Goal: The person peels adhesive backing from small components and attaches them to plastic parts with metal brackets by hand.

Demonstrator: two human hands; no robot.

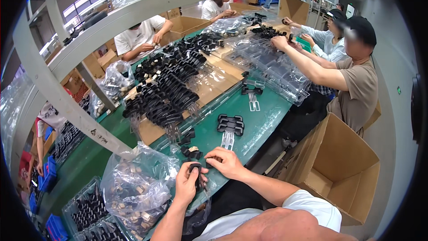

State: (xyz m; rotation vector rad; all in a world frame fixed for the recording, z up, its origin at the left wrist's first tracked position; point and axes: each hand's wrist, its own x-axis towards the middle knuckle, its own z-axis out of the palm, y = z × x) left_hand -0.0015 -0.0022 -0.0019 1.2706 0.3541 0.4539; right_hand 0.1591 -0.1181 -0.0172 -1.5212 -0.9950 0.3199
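Near the table's front edge my left hand point(186, 185) is closed around a black plastic part point(195, 168) with a rounded top. Just to its right, my right hand point(228, 164) has its fingers curled and pinched on a small dark piece, mostly hidden by the fingers. Beyond my hands, a few loose black parts point(191, 152) lie on the green table, one with a tan piece on it. A short stack of black parts with pale slotted metal strips point(230, 125) sits farther off, and a similar smaller group point(252, 90) lies behind it.
Left of my hands slumps a clear plastic bag point(138, 187) of small tan and black pieces. Long rows of black parts point(165, 93) cover cardboard. Clear trays point(267, 62) are stacked beyond. An open cardboard box point(341, 169) stands at right. A grey frame point(67, 102) crosses the left; several co-workers sit around.
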